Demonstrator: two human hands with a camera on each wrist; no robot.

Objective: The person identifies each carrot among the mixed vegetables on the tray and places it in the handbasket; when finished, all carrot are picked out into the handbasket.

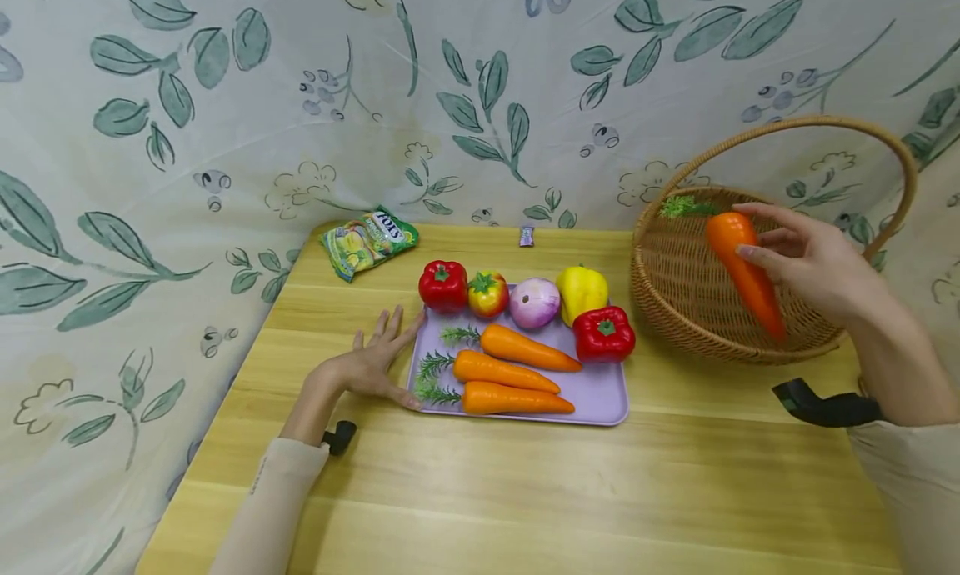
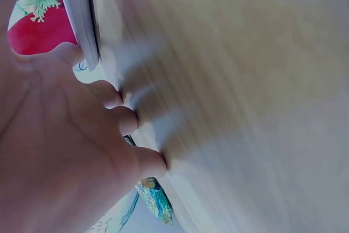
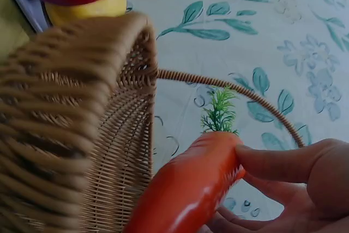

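My right hand pinches a carrot near its thick leafy end, over the wicker basket, with the tip pointing down. The right wrist view shows the thumb and fingers on either side of the carrot, its green top beyond. My left hand lies with spread fingers at the left edge of the lilac tray. Three carrots lie side by side on the tray, one of them the lowest carrot. Along its back are a red pepper, a red-yellow fruit, a purple onion, a yellow pepper and another red pepper.
A green snack bag lies at the table's back left. One small purple packet sits behind the tray. The basket's tall handle arches above it. Leaf-patterned cloth hangs along the back of the wooden table.
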